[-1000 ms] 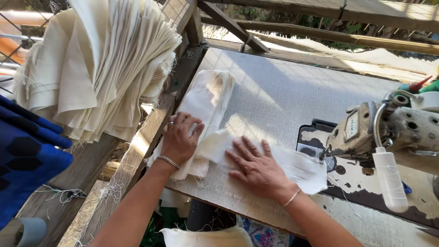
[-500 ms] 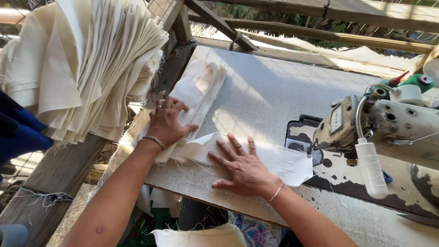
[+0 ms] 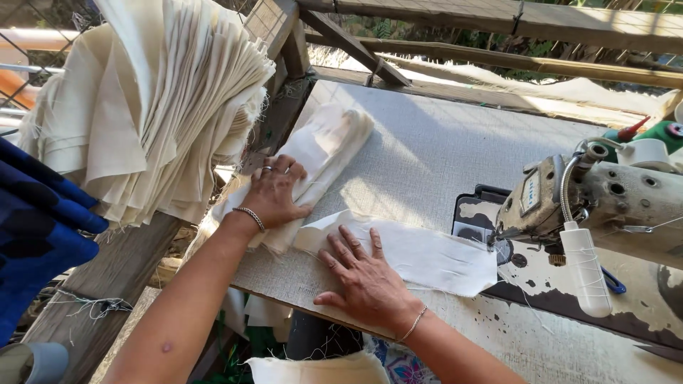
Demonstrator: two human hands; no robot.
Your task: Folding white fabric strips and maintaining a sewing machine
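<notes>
My left hand point(image 3: 274, 195) lies flat with an open grip on the pile of folded cloth pieces point(image 3: 320, 153) at the worktop's point(image 3: 434, 149) left edge. My right hand point(image 3: 366, 277) presses open-palmed on a single cloth strip point(image 3: 427, 256), whose far end reaches just under the sewing machine point(image 3: 605, 199). Beyond the strip the grey worktop runs bare to the wooden rail point(image 3: 498, 67), and a thick stack of cream fabric point(image 3: 156, 99) hangs off the left side.

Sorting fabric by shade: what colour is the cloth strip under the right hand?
Cream-white, plain, no pattern: the cloth strip under the right hand, clearest in the head view.
</notes>
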